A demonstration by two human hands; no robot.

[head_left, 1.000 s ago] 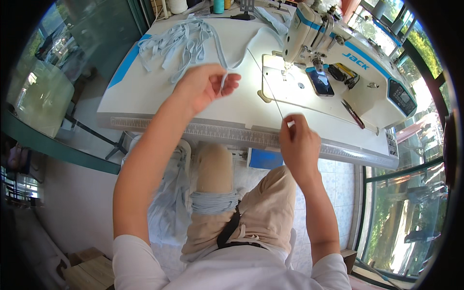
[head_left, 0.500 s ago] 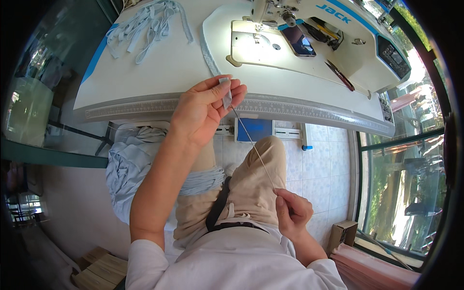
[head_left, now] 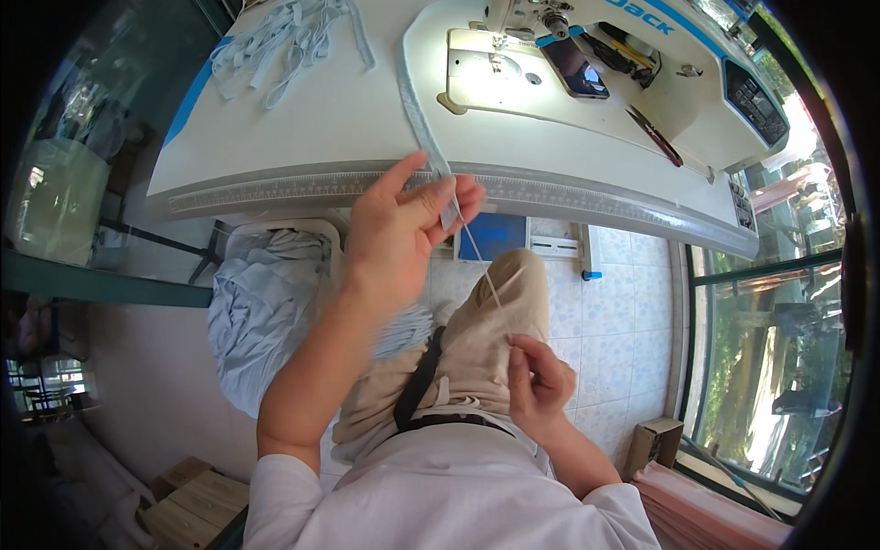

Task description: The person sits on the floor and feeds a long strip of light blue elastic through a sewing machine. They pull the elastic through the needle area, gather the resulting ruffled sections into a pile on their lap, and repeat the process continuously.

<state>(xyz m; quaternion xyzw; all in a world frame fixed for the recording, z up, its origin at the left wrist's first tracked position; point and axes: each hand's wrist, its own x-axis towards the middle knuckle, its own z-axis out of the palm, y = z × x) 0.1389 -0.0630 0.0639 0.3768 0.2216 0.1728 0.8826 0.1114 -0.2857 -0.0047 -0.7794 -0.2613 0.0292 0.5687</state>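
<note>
A narrow light-blue fabric strip (head_left: 418, 117) runs from the sewing machine's table down to the table's front edge. There my left hand (head_left: 399, 234) pinches its near end between thumb and fingers. From that end a thin metal rod (head_left: 478, 257) slants down to the right, blurred along its lower part. Over my thigh, my right hand (head_left: 543, 385) is closed, thumb against forefinger, at the rod's lower end. Whether the rod sits inside the strip or beside it, I cannot tell.
The sewing machine (head_left: 555, 23) stands at the far right, its lamp lit. Beside it lie a phone (head_left: 577, 71) and tweezers (head_left: 654, 136). Several blue strips (head_left: 298, 46) lie far left. Blue fabric (head_left: 266, 307) fills a bin below, and a ruler (head_left: 321, 191) lines the table edge.
My left hand has come slightly nearer and to the right, with more strip stretched behind it. My right hand has moved a little up and left, shortening the visible rod. The view has shifted slightly.
</note>
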